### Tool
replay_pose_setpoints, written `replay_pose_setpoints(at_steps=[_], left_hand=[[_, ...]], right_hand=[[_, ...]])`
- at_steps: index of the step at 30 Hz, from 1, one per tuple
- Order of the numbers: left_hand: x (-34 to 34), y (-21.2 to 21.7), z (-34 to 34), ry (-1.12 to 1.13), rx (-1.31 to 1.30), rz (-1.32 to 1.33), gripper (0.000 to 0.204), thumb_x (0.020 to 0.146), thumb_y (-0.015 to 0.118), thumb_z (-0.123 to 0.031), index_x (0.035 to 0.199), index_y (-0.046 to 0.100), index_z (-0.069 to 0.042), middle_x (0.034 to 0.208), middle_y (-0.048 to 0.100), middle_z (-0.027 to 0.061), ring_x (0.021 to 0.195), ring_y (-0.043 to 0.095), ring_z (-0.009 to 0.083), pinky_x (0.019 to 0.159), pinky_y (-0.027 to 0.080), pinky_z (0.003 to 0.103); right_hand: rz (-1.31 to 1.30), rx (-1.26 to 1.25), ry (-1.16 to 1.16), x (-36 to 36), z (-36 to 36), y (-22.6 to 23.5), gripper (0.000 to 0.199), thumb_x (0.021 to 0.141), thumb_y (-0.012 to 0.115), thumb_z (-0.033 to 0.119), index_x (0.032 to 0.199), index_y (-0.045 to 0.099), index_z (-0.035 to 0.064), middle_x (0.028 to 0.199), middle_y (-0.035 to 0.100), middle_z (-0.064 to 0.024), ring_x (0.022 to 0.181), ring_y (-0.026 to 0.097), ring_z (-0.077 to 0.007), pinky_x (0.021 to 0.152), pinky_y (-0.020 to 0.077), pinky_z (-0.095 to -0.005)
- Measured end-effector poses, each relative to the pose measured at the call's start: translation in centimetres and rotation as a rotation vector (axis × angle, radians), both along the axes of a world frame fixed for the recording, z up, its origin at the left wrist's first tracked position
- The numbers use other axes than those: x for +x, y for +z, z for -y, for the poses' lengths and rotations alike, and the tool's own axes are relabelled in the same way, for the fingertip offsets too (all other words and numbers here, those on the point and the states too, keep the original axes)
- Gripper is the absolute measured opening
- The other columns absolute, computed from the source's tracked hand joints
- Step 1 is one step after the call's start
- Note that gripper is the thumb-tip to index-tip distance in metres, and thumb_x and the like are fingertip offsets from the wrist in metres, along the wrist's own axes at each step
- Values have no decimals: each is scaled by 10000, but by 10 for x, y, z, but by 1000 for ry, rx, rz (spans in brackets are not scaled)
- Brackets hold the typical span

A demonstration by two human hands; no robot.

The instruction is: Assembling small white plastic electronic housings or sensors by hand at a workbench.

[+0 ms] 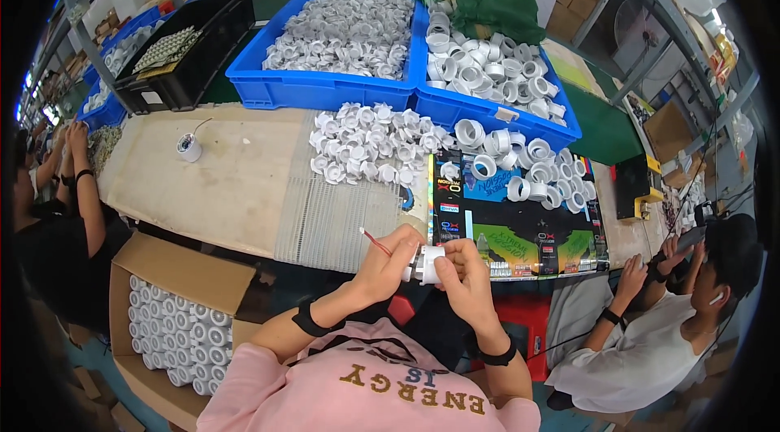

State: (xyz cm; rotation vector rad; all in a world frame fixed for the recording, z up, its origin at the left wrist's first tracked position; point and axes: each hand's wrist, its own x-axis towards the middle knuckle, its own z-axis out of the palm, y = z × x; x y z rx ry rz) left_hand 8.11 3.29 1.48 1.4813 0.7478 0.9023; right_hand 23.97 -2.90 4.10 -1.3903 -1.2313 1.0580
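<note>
Close in front of my body, at the table's near edge, both hands meet on a white round plastic housing [431, 266]. My left hand [385, 264] is closed on its left side, where a white part [409, 271] partly shows between the fingers. A red wire [375, 243] with a small white connector sticks up past that hand. My right hand [469, 277] grips the housing's right side between thumb and fingers. Whether the two white parts are fully joined I cannot tell. Beyond my hands lie a pile of small white pronged caps [366, 140] and several white rings [540, 172].
Blue bins [325, 95] of caps and rings stand at the back, with a green cloth [496, 6] over one. A white cup [188, 148] is at left. A carton [183, 265] of white cylinders sits below left. Other people [642, 326] work on both sides.
</note>
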Motion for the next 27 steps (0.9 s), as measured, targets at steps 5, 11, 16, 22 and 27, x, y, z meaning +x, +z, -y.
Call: replay_pose_setpoints(at_steps=[5,11,16,22,27], left_hand=[[1,15,5,54,90,-30,348,969,364,-282,946,559,5,761,553,54,696,489,113,635,396,274],[-1,21,8,62,141,20,361,967,365,-291,946,556,15,755,559,71,680,499,119,616,397,274],[-8,27,8,58,165,2,353,958,360,-275,935,556,17,737,556,75,663,498,123,604,396,275],[-6,34,14,72,205,7,335,933,357,-240,921,557,29,706,561,90,611,505,136,569,396,282],[-11,38,18,73,286,-22,342,924,358,-245,918,560,31,704,574,121,595,533,164,552,405,295]], right_hand=[[-12,32,-35,-5,6,-8,306,881,645,171,1026,459,-22,770,588,-56,660,541,-68,579,439,-206],[-138,100,21,-7,11,-4,299,893,622,159,1047,439,-19,855,602,-88,712,567,-84,604,458,-211],[-173,50,93,-9,11,6,296,908,605,165,1050,428,-25,904,617,-121,769,599,-112,665,505,-239],[-245,57,178,-1,11,-2,331,895,632,178,1048,420,-24,923,618,-136,806,609,-124,696,511,-252],[-214,89,242,-1,15,0,358,880,654,179,1052,418,-28,937,621,-144,846,611,-129,746,504,-264]])
